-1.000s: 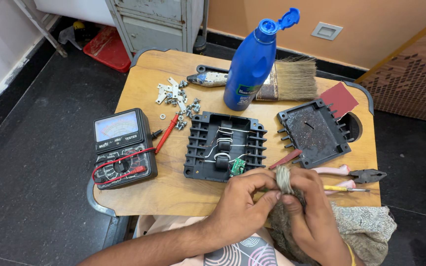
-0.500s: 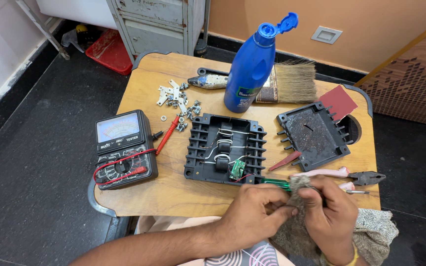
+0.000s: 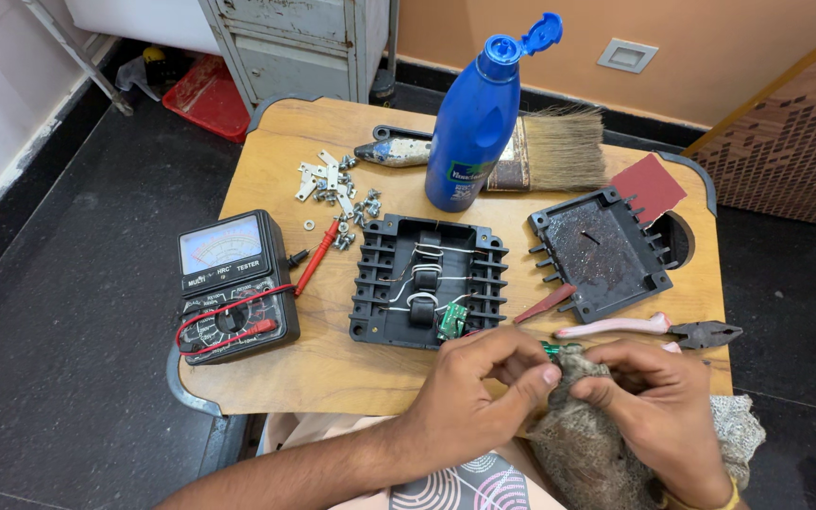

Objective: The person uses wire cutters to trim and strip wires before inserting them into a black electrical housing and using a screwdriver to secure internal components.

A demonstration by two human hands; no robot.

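Fingers (image 3: 548,375) of both hands pinch a grey knitted cloth (image 3: 583,434) at the desk's (image 3: 276,373) near edge.
Left hand (image 3: 474,382) and right hand (image 3: 658,397) close on the cloth; open black casing (image 3: 427,280), pliers (image 3: 654,328) and multimeter (image 3: 231,283) lie beyond.

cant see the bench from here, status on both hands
Left hand and right hand both pinch grey cloth. Green part between them. Open black housing just ahead.
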